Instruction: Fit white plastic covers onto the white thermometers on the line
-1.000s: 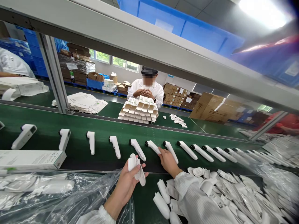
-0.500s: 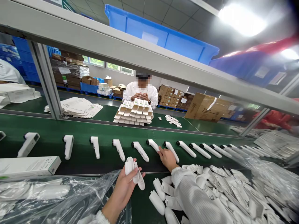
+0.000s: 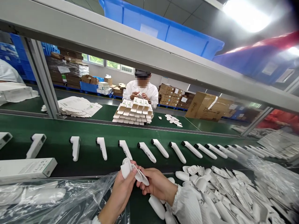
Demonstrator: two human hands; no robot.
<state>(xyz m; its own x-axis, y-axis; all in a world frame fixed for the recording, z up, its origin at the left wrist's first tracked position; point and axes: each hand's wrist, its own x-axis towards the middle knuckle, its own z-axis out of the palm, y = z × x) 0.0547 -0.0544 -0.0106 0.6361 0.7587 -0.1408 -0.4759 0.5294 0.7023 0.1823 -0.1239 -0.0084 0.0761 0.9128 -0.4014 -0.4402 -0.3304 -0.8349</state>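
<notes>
Several white covers (image 3: 126, 169), fanned; left hand (image 3: 124, 187) clamps them, right hand (image 3: 158, 184) meets it, pinching an edge; uneven pressure could squirt one onto the belt (image 3: 56, 146).

A row of handheld devices (image 3: 159, 148) runs along the belt (image 3: 77, 127) from left to right. Before the belt lies the near tabletop (image 3: 137, 208), with a plastic bag (image 3: 79, 199) at its left and a pile of covers (image 3: 224, 196) towards its right edge. A long carton (image 3: 25, 168) lies at the belt's near edge, far left, behind the bag. The left fingers (image 3: 132, 175) and right fingers (image 3: 145, 188) meet on the held covers (image 3: 126, 168), before the row. Beyond the belt, the far tabletop (image 3: 106, 113) bears flat cartons (image 3: 79, 106) leftward, stacked boxes (image 3: 133, 112) mid-length, and small pieces (image 3: 173, 120) to their right. A co-worker (image 3: 150, 93) is behind the boxes.
</notes>
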